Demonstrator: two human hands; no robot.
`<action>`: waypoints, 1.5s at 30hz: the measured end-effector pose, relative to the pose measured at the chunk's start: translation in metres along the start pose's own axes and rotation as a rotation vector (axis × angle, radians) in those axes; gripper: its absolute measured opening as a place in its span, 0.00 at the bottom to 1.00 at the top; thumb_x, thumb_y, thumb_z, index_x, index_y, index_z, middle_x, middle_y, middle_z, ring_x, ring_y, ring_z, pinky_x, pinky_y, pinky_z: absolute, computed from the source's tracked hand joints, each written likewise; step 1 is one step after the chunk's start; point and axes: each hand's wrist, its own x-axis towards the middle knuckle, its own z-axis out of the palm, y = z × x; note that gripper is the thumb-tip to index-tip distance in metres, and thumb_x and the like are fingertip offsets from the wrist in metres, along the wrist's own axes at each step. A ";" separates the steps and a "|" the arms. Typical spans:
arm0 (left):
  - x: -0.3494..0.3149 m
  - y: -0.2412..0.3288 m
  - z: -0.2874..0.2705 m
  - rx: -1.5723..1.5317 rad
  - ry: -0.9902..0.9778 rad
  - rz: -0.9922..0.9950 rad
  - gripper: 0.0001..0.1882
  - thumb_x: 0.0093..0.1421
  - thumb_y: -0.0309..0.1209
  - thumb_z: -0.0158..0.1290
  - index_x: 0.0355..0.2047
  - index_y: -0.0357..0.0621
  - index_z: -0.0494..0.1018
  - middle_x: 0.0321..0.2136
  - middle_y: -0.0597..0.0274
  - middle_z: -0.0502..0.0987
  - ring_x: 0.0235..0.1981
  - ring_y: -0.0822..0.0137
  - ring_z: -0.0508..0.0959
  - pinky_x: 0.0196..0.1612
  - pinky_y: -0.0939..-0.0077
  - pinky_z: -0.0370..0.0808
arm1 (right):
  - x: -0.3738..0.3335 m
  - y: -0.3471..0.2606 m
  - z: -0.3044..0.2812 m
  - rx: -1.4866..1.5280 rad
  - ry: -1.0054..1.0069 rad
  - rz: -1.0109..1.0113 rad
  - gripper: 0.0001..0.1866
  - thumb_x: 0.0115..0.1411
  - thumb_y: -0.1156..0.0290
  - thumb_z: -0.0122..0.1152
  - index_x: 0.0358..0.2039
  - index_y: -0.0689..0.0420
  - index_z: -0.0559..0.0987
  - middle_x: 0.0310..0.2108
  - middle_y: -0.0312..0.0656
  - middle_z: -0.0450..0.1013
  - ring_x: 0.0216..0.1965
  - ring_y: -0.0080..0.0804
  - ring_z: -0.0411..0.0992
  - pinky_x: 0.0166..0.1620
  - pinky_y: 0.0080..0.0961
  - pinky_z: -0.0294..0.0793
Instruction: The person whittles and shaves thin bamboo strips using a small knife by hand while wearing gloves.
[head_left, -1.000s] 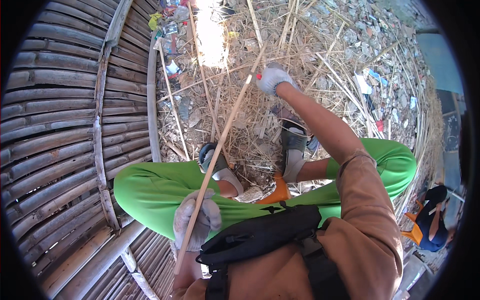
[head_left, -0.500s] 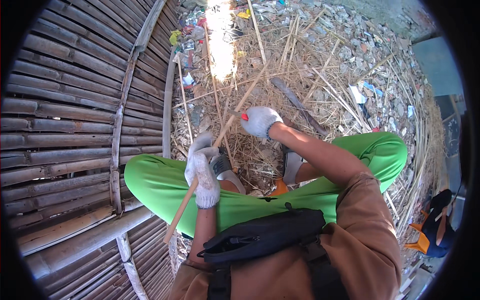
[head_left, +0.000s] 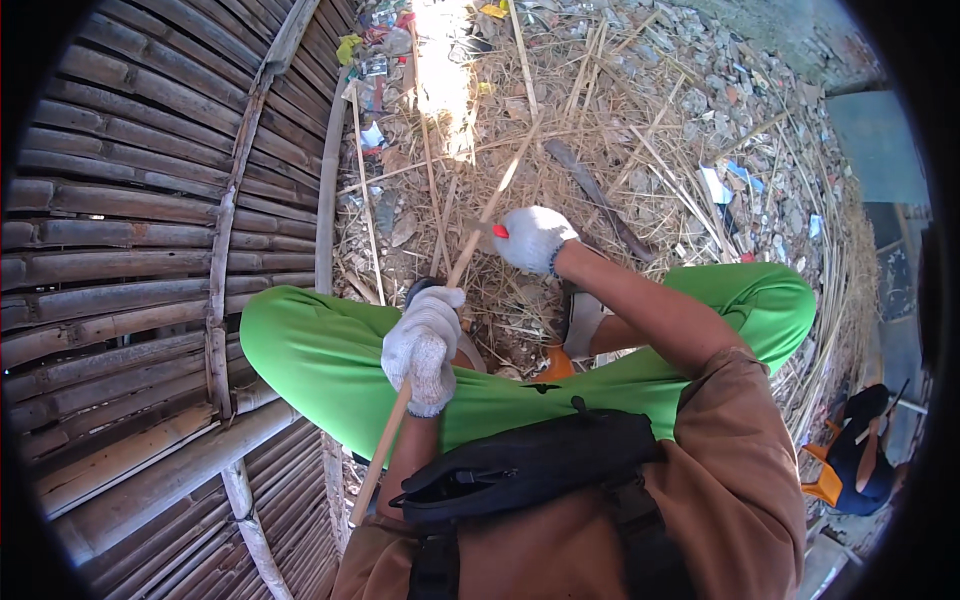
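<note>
1. While the left grip (head_left: 424, 345), in a pale knitted glove, wraps around a long, thin wooden stick (head_left: 378, 466), its fingers are curled in and hold the shaft near the middle of its length.

2. The stick's long axis runs aslant: its near end lies low beside the left forearm (head_left: 412, 450), and its far part reaches away and rightward above the littered ground (head_left: 720, 110). Exactly where the far tip ends among the straw is hard to tell.

3. The right grip (head_left: 535, 240), also gloved, is pressed together on a red-handled tool (head_left: 500, 231), whose short greyish blade (head_left: 477, 226) points left.

4. From the right grip, the stick lies just to the left. The blade crosses its axis in view, farther along than the left grip; whether the edge touches the wood cannot be told. The left grip is on the stick itself, so it is the nearer one.

5. A slatted bamboo wall (head_left: 130, 235) stands along the ground's left edge. A dark flat strip (head_left: 600, 200) lies beyond the right forearm (head_left: 640, 290). Toward the ground's right edge, a co-worker (head_left: 870, 460) sits by an orange stool (head_left: 823, 482).
</note>
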 end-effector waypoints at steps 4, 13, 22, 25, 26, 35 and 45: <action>-0.001 -0.001 -0.003 0.013 0.019 -0.006 0.27 0.71 0.40 0.52 0.15 0.48 0.57 0.14 0.63 0.65 0.19 0.60 0.69 0.45 0.49 0.78 | -0.028 -0.029 0.005 -0.070 -0.037 -0.127 0.23 0.66 0.52 0.56 0.34 0.59 0.87 0.33 0.59 0.82 0.38 0.60 0.83 0.46 0.53 0.83; -0.004 -0.006 -0.007 -0.025 0.102 -0.041 0.25 0.66 0.39 0.56 0.15 0.46 0.58 0.14 0.62 0.65 0.18 0.59 0.69 0.43 0.49 0.78 | -0.005 -0.034 -0.005 -0.131 -0.077 -0.091 0.23 0.66 0.52 0.55 0.38 0.59 0.89 0.39 0.59 0.84 0.43 0.56 0.84 0.51 0.51 0.84; 0.006 0.008 -0.004 0.045 -0.107 0.013 0.22 0.63 0.38 0.58 0.17 0.42 0.63 0.16 0.59 0.69 0.20 0.58 0.72 0.43 0.49 0.79 | 0.048 0.051 -0.011 -0.129 0.025 0.143 0.25 0.67 0.51 0.54 0.41 0.60 0.89 0.41 0.60 0.84 0.46 0.56 0.84 0.53 0.49 0.83; 0.002 0.008 -0.007 0.062 -0.064 -0.010 0.24 0.65 0.38 0.57 0.16 0.43 0.62 0.16 0.60 0.68 0.19 0.58 0.72 0.42 0.49 0.79 | 0.007 -0.007 -0.007 -0.047 -0.026 -0.043 0.21 0.65 0.53 0.57 0.35 0.57 0.88 0.35 0.59 0.83 0.40 0.59 0.83 0.47 0.52 0.83; 0.002 0.008 -0.008 0.058 -0.056 -0.011 0.24 0.66 0.38 0.56 0.16 0.43 0.62 0.16 0.60 0.67 0.19 0.58 0.72 0.42 0.48 0.79 | -0.007 -0.025 -0.005 -0.041 -0.030 -0.054 0.21 0.65 0.53 0.57 0.35 0.57 0.88 0.35 0.59 0.83 0.40 0.59 0.83 0.47 0.52 0.83; 0.005 0.004 -0.003 0.072 -0.055 0.024 0.24 0.68 0.37 0.54 0.16 0.46 0.60 0.15 0.62 0.65 0.17 0.60 0.69 0.38 0.49 0.77 | 0.005 -0.009 0.000 -0.119 -0.044 -0.066 0.22 0.65 0.53 0.55 0.36 0.57 0.89 0.38 0.58 0.84 0.42 0.57 0.85 0.48 0.52 0.84; 0.006 0.011 -0.001 0.093 -0.034 -0.020 0.22 0.69 0.35 0.52 0.17 0.47 0.61 0.15 0.63 0.66 0.18 0.60 0.70 0.37 0.49 0.78 | 0.026 0.002 -0.002 -0.167 -0.060 -0.054 0.22 0.65 0.53 0.54 0.40 0.56 0.89 0.40 0.57 0.84 0.44 0.57 0.84 0.51 0.52 0.84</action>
